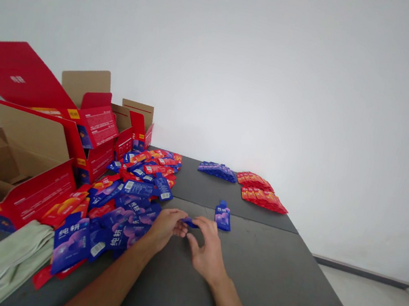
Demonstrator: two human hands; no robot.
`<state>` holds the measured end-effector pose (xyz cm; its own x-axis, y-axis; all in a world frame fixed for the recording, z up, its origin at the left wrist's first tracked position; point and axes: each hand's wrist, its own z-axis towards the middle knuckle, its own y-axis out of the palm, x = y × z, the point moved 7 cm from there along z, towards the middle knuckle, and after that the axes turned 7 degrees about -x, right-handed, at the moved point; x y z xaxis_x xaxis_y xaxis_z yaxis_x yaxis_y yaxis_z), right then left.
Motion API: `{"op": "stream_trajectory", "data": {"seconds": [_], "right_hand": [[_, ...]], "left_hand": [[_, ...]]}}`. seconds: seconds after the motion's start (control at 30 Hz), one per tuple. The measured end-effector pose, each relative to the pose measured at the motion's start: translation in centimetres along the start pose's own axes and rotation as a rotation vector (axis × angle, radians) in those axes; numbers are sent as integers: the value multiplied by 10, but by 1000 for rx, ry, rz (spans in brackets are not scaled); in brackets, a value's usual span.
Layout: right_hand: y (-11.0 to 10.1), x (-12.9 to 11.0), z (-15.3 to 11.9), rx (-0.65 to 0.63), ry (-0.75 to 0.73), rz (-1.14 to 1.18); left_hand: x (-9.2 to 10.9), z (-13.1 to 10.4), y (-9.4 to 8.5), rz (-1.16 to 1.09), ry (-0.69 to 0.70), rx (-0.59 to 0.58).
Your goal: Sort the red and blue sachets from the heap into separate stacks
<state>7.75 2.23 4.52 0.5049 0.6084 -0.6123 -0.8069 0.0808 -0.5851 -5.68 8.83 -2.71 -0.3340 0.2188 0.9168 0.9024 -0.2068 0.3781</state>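
Observation:
Over the middle of the dark table, my left hand (167, 228) is closed on one end of a blue pouch (189, 222), which is seen nearly edge-on. My right hand (207, 247) has its fingers on the pouch's other end, its thumb apart below. Just beyond my right hand lies a single blue pouch (222, 216), face up with its spout end away from me. Left of my left hand spreads a loose heap of blue pouches (130, 219), with red pouches (65, 208) mixed in.
Open red cartons (41, 193) line the left side. A row of overlapping blue pouches (217, 171) and rows of red pouches (263, 198) lie at the back near the white wall. Pale green cloth (8, 266) is at the lower left. The table's right edge (336, 300) slants toward me.

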Motion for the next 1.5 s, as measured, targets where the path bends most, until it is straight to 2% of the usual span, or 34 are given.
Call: {"op": "stream_trajectory", "data": {"seconds": [0.1,0.2,0.27,0.37,0.43,0.5,0.57,0.67,0.87,0.97,1.03,1.1,1.17,1.2,1.27,1.33,1.43,1.5], "right_hand": [[2,4,0,37,4,-45],[-1,13,0,87,20,-91],[-6,19,-1,130,36,-114],[-11,22,-2,168,44,-131],[-11,21,-3,169,39,-127],[-10,17,-3,160,36,-105],[-10,13,-3,156,41,-68],[-9,13,-2,173,88,11],[-12,35,-6,241,272,154],[-19,41,-9,301,278,150],[-26,38,-9,347,209,134],[-28,31,-8,342,84,117],[-24,20,-6,291,-53,115],[-20,15,-5,252,-109,119],[-9,7,-4,150,-176,133],[3,1,-2,12,-178,135],[15,4,-3,-133,-62,126],[16,14,-3,-113,72,171]], "left_hand": [[3,-1,5,102,5,-43],[15,-3,6,361,60,-21],[31,-9,9,591,210,14],[51,-22,24,895,498,5],[54,-28,35,990,587,-58],[54,-29,41,1009,602,-106],[54,-28,41,989,600,-92],[55,-27,33,931,592,-4],[48,-26,35,819,568,-17],[50,-23,29,735,546,46],[46,-17,13,645,436,168],[30,-8,-4,514,184,229],[4,-2,-8,331,-98,150],[-5,-1,-6,225,-176,79],[-10,2,-1,35,-152,-12],[-5,6,-4,-77,-28,-6],[-3,11,-15,-112,63,64],[-2,12,-22,-97,101,107]]}}
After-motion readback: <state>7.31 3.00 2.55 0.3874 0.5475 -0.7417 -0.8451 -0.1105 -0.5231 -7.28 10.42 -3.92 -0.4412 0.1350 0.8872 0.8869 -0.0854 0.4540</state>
